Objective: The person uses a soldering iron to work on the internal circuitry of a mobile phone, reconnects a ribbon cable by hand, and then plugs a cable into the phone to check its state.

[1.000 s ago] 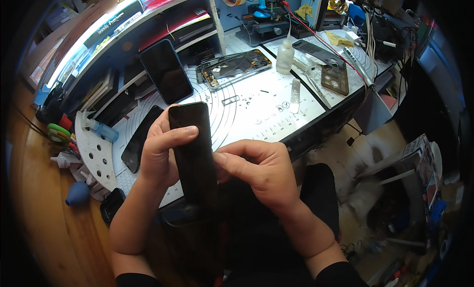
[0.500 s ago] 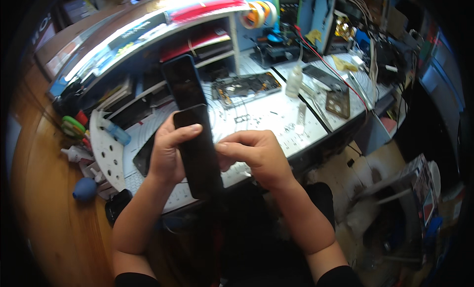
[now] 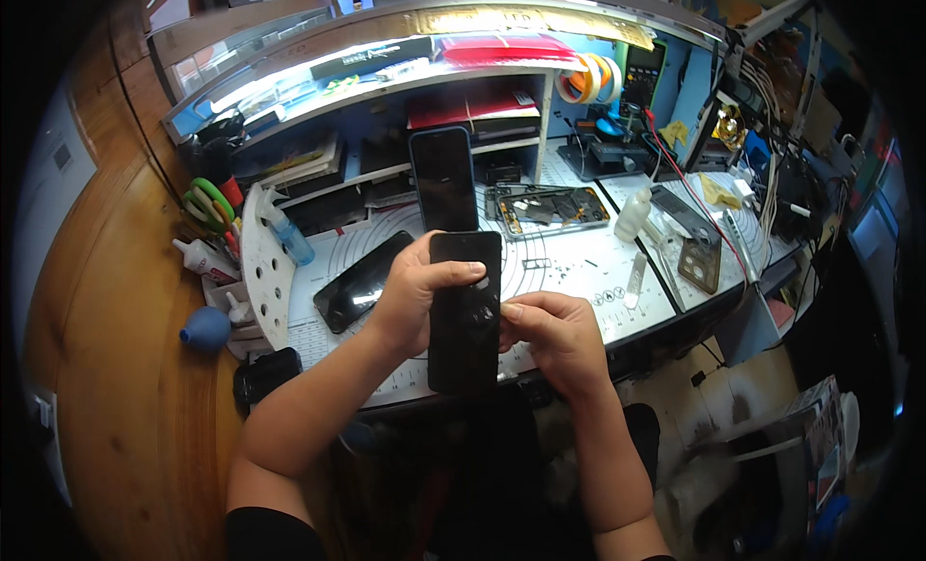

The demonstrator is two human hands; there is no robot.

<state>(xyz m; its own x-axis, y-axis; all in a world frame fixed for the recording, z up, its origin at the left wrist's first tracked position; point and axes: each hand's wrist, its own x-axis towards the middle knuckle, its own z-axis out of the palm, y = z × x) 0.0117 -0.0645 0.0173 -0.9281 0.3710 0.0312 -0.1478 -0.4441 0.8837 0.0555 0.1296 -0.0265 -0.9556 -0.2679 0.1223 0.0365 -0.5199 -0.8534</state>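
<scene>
Left thumb [image 3: 459, 273] straight, right fingers [image 3: 547, 302] bent

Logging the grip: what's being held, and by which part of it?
A phone, by its left side in the left hand, thumb over its face; the right hand is at its right edge, its grip unclear.

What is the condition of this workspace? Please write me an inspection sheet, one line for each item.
Surface: white work mat with printed circles and ruler marks.
Job's things: black phone in the hands; blue-edged phone propped up behind it; another phone flat at left; opened phone frame farther back.
Clutter: small dark bits on the mat; dropper bottle and brown phone cover at right.
Hands: left hand grips the black phone, thumb over its face; right hand pinches at its right edge, contents hidden.
Cables: red lead and pale cables at right.
Surroundings: red folders on a shelf; blue bulb blower at left.
</scene>
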